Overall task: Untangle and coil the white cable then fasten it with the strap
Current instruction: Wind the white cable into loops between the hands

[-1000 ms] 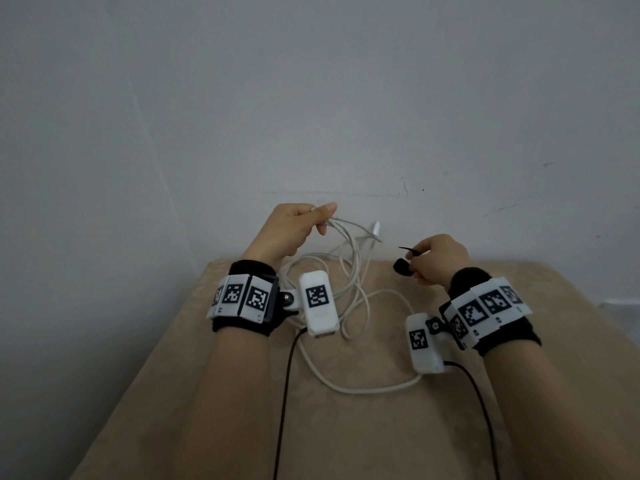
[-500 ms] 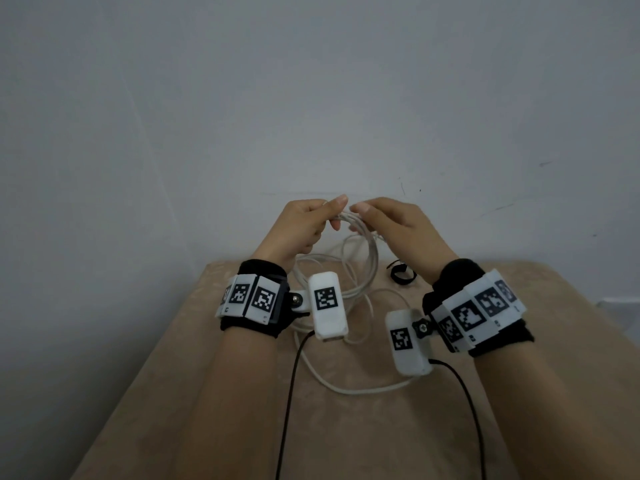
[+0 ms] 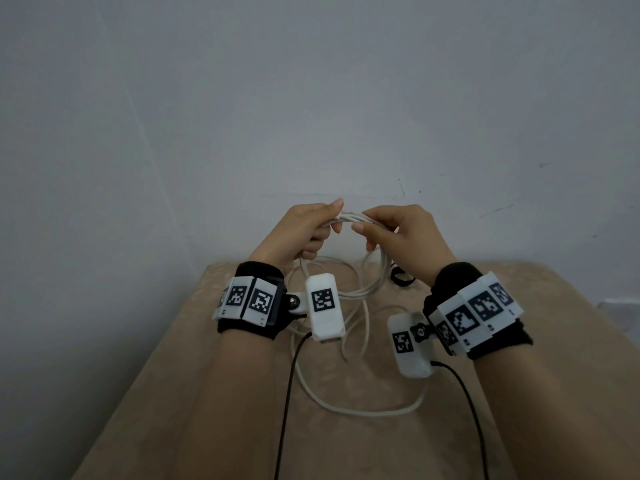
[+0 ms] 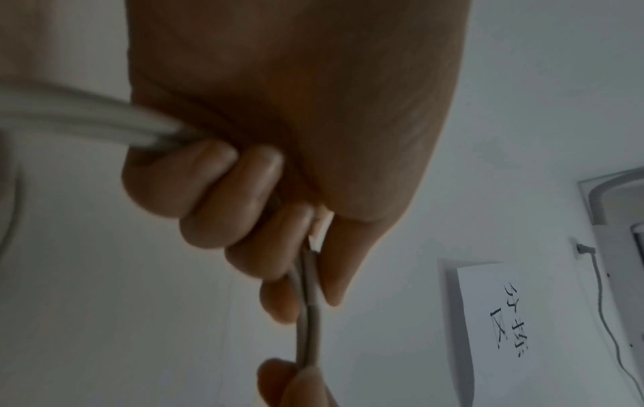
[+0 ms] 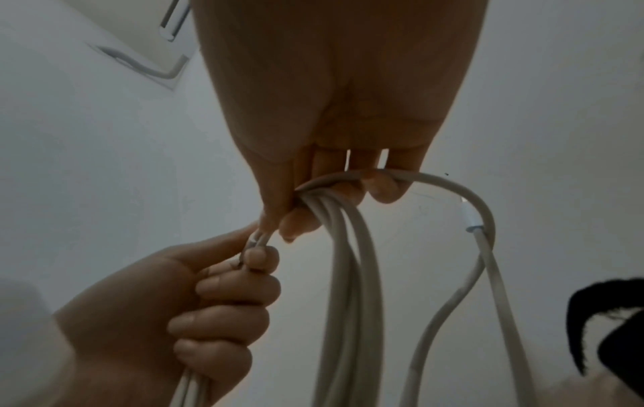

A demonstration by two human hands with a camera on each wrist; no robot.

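The white cable point(image 3: 375, 278) hangs in several loops from both raised hands, with a long slack loop point(image 3: 363, 410) lying on the table. My left hand point(image 3: 304, 230) grips the bundle in a fist, fingers curled round the strands point(image 4: 310, 289). My right hand point(image 3: 391, 230) pinches the same bundle just to the right, thumb and fingers round the strands point(image 5: 334, 220). One connector end point(image 5: 470, 217) hangs beside the right hand. The black strap point(image 3: 401, 277) lies on the table behind my right wrist, also seen at the right wrist view's edge point(image 5: 592, 316).
A beige table point(image 3: 173, 393) stands against a white wall point(image 3: 311, 98). Black wires point(image 3: 287, 393) run from the wrist cameras down toward me. A paper sign point(image 4: 502, 316) hangs on a wall in the left wrist view.
My right hand let go of the black strap, which now lies on the table, and moved left and up to take hold of the cable bundle beside my left hand.
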